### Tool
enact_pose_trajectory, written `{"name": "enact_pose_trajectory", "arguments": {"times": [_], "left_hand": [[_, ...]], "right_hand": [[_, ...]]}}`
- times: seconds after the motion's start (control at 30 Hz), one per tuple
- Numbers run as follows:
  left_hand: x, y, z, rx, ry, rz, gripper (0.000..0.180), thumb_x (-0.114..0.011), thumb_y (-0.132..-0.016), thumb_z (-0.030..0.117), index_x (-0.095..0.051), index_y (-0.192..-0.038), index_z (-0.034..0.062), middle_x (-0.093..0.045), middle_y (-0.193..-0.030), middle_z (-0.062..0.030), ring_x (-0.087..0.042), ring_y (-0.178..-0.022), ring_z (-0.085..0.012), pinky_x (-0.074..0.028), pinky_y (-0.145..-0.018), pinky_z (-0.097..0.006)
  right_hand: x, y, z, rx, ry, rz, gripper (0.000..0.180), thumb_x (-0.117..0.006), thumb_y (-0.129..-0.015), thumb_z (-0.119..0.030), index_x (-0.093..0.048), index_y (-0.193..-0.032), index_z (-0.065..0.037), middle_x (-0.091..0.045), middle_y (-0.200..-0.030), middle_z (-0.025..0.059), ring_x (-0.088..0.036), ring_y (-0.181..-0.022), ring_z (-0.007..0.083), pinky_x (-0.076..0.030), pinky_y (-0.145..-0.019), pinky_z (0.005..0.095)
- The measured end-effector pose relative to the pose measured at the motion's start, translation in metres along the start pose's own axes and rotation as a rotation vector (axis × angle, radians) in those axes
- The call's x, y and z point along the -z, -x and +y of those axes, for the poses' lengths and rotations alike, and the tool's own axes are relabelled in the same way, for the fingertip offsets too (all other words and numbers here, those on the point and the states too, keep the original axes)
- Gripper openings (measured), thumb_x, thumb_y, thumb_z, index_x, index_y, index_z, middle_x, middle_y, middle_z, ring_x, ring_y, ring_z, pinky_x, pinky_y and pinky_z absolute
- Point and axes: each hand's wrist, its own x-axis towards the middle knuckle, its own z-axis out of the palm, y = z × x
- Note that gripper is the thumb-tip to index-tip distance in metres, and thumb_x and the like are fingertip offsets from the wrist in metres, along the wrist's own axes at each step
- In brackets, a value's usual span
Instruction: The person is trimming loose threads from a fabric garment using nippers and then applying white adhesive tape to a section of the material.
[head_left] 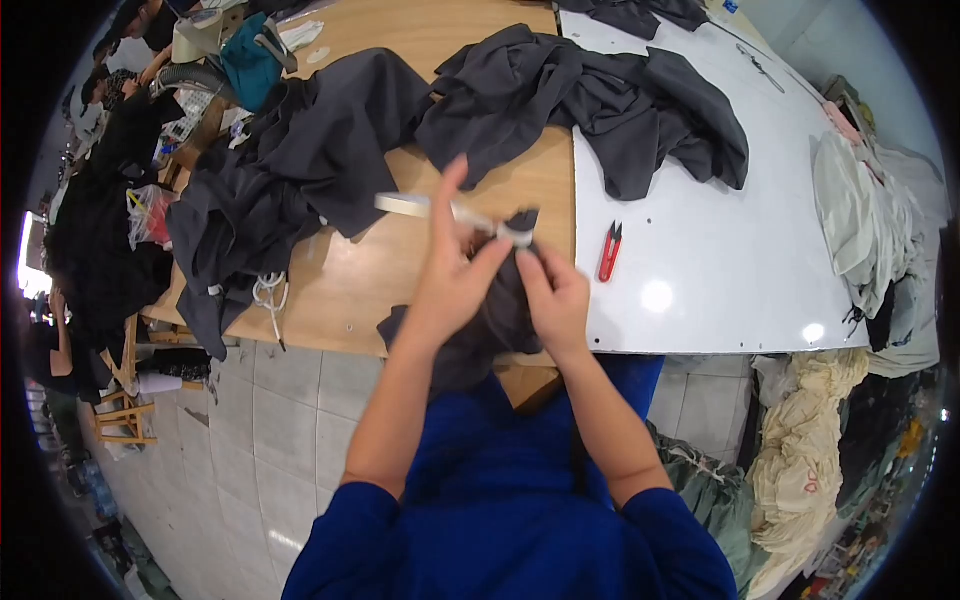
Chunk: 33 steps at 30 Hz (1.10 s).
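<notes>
A dark grey cloth piece (510, 310) hangs over the near edge of the table, its upper end bunched up between my two hands. Around or against that end sits a white band (518, 236), pinched by thumb and fingers from both sides. My left hand (452, 285) grips the cloth at the left, one finger raised and blurred by motion. A white strip (400, 205) runs out leftward behind this hand; whether it joins the band I cannot tell. My right hand (558, 305) is closed on the cloth from the right.
Red thread snips (610, 252) lie on the white board right of my hands. Heaps of dark grey cloth (350, 120) (600, 100) cover the far side. White cord (270, 295) hangs at the left edge. Pale cloth (850, 220) is piled right; people work far left.
</notes>
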Motion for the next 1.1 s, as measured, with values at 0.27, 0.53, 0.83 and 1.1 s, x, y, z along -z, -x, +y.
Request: {"name": "enact_pose_trajectory", "arguments": {"times": [0.27,0.53,0.83,1.1], "left_hand": [[-0.004,0.027,-0.061,0.308,-0.021,0.073,0.041,-0.053,-0.091,0.010,-0.042,-0.131,0.0081,-0.061,-0.094,-0.0071,-0.055,-0.087,-0.0096,-0.042,-0.079,-0.023],[0.010,0.005,-0.055,0.400,-0.084,-0.029,0.036,-0.040,-0.097,0.014,-0.042,-0.133,0.0079,-0.063,-0.097,-0.0093,-0.058,-0.089,-0.0123,-0.043,-0.082,-0.025],[0.000,-0.021,-0.066,0.730,0.270,-0.094,0.082,-0.063,-0.086,0.027,-0.008,-0.144,0.0112,-0.067,-0.094,-0.0110,-0.056,-0.067,-0.0091,-0.043,-0.070,-0.025],[-0.024,-0.023,-0.073,0.672,0.181,-0.047,0.077,-0.065,-0.083,0.018,-0.016,-0.141,0.0077,-0.067,-0.096,-0.0141,-0.055,-0.066,-0.0087,-0.045,-0.069,-0.023]], "right_hand": [[0.087,-0.016,0.046,0.392,0.901,0.311,0.026,-0.058,-0.087,-0.019,-0.062,-0.106,-0.002,-0.061,-0.099,0.0152,-0.054,-0.095,0.0296,-0.041,-0.087,0.0389],[0.119,-0.027,0.062,0.061,1.040,0.182,0.040,-0.062,-0.077,-0.012,-0.058,-0.115,0.000,-0.061,-0.088,0.0148,-0.060,-0.075,0.0277,-0.048,-0.069,0.0365],[0.138,-0.003,0.045,-0.437,-0.204,0.174,0.030,-0.059,-0.088,-0.010,-0.056,-0.114,0.004,-0.062,-0.099,0.0099,-0.059,-0.079,0.0123,-0.050,-0.071,0.0229],[0.135,0.006,-0.001,-0.348,-0.235,0.015,0.032,-0.052,-0.091,-0.009,-0.048,-0.122,0.000,-0.057,-0.100,0.0033,-0.048,-0.072,0.0034,-0.038,-0.057,0.0165]]}}
